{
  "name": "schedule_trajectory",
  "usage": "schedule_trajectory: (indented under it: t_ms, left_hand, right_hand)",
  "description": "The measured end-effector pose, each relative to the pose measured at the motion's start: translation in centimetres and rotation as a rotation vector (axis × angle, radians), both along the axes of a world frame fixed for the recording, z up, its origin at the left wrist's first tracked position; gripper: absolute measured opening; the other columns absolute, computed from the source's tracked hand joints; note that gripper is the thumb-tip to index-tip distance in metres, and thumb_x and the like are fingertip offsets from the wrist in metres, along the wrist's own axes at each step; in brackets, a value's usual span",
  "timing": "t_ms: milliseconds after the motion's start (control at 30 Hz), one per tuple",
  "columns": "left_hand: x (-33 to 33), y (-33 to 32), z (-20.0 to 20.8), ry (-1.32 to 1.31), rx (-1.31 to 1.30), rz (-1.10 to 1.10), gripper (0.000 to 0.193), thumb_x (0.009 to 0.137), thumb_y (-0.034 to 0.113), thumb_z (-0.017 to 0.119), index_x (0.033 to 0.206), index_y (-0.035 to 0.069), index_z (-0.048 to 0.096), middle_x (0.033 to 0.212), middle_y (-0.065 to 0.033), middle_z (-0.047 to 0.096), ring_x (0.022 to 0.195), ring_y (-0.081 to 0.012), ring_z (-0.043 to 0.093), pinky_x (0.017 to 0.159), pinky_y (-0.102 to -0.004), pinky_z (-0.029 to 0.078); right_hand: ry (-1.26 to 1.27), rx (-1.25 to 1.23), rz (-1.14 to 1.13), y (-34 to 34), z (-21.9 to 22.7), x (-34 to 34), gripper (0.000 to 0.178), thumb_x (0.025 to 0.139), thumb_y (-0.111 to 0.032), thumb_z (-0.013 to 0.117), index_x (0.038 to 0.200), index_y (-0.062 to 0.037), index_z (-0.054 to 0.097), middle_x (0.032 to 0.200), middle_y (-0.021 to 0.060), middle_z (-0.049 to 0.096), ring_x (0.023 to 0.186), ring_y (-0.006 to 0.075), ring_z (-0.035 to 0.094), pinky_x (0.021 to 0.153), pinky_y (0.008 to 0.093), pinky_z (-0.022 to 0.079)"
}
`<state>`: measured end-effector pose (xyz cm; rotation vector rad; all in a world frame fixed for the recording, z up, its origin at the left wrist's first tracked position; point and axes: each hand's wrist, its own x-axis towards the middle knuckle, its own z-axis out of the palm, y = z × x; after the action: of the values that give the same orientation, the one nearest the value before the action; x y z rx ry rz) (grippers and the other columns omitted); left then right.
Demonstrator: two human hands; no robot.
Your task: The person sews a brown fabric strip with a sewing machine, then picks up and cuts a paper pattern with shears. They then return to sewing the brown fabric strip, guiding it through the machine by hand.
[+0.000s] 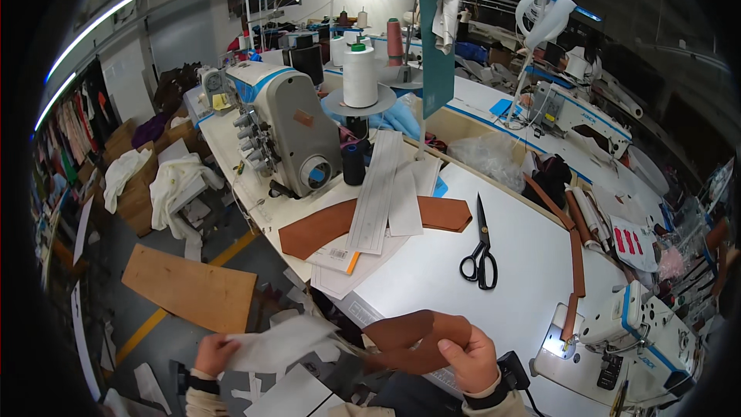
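White worktop (432, 262), running from upper left to lower right across the view, carrying all items below. Grey-and-white sewing machine (282, 127) at its far left end; a second, white sewing machine (644, 324) at its near right edge, with a lit patch under its needle. White thread cone (360, 76) upright on a round stand just right of the grey machine, with a dark spool (353, 162) below it. Long curved brown strip (340, 224) lying flat on the worktop in front of the grey machine, partly covered by white paper patterns (382, 189) laid across it. Narrow brown strips (576, 259) along the right edge, reaching toward the white machine. Black scissors (482, 251) flat on the bare middle of the worktop, blades shut and pointing away, well apart from both hands.

Right hand (471, 355), at the lower edge: fingers closed on a folded brown piece (413, 337), held in the air over the near edge of the worktop. Left hand (212, 355), lower left, over the floor: fingers pinched on a white fabric piece (282, 342), which stretches rightward to meet the brown piece. Brown board (189, 287) on the floor beyond the left hand.
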<state>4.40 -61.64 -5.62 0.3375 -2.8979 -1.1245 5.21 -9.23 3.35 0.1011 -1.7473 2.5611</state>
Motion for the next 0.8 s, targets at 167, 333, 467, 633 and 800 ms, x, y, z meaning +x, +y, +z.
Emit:
schedule_trajectory:
  t_ms: [167, 333, 467, 633, 800]
  left_hand:
    - [13.9, -18.3, -15.1, -0.39, -0.491, 0.36, 0.032, 0.074, 0.026, 0.072, 0.084, -0.004, 0.073, 0.084, -0.029, 0.07, 0.083, -0.0451, 0.071, 0.075, -0.0501, 0.055]
    - [29.0, -21.3, -25.1, -0.815, -0.484, 0.554, 0.035, 0.079, 0.027, 0.072, 0.094, -0.004, 0.075, 0.096, -0.0264, 0.074, 0.096, -0.0427, 0.072, 0.085, -0.0507, 0.055]
    - [29.0, -17.7, -27.5, -0.809, -0.583, 0.543, 0.036, 0.081, 0.029, 0.073, 0.094, -0.005, 0.074, 0.097, -0.0258, 0.074, 0.097, -0.0416, 0.072, 0.085, -0.0511, 0.055]
    - [12.9, -2.8, -21.1, -0.296, -0.306, 0.252, 0.036, 0.087, 0.032, 0.074, 0.093, -0.004, 0.075, 0.092, -0.0222, 0.075, 0.092, -0.0368, 0.073, 0.079, -0.0486, 0.055]
    - [3.0, 21.4, -4.4, -0.595, 0.805, -1.005, 0.061, 0.103, 0.044, 0.061, 0.146, 0.001, 0.054, 0.147, -0.0131, 0.055, 0.134, -0.0235, 0.052, 0.113, -0.0376, 0.04]
  right_hand:
    - [-0.04, -0.057, -0.061, 1.5, -0.2, 1.9, 0.032, 0.097, 0.005, 0.061, 0.129, 0.0061, 0.058, 0.124, 0.0116, 0.068, 0.112, 0.0155, 0.064, 0.099, 0.032, 0.05]
    - [-0.04, -0.083, -0.065, 1.8, 0.3, 4.2, 0.043, 0.094, 0.006, 0.06, 0.136, 0.0053, 0.052, 0.131, 0.0139, 0.064, 0.119, 0.0183, 0.063, 0.104, 0.0356, 0.049]
    - [-0.109, -0.019, -0.01, 2.5, 1.6, 6.8, 0.047, 0.092, 0.005, 0.062, 0.137, 0.0039, 0.05, 0.133, 0.0153, 0.063, 0.121, 0.022, 0.062, 0.106, 0.0382, 0.048]
    - [0.054, 0.016, 0.222, 3.3, 2.3, 8.9, 0.061, 0.098, -0.005, 0.066, 0.152, 0.001, 0.039, 0.139, 0.0069, 0.058, 0.124, 0.0162, 0.056, 0.105, 0.0336, 0.045]
    - [0.056, 0.268, 0.296, 3.9, 2.9, 11.8, 0.062, 0.098, -0.004, 0.063, 0.154, 0.0011, 0.036, 0.144, 0.006, 0.053, 0.13, 0.0168, 0.051, 0.109, 0.0335, 0.041]
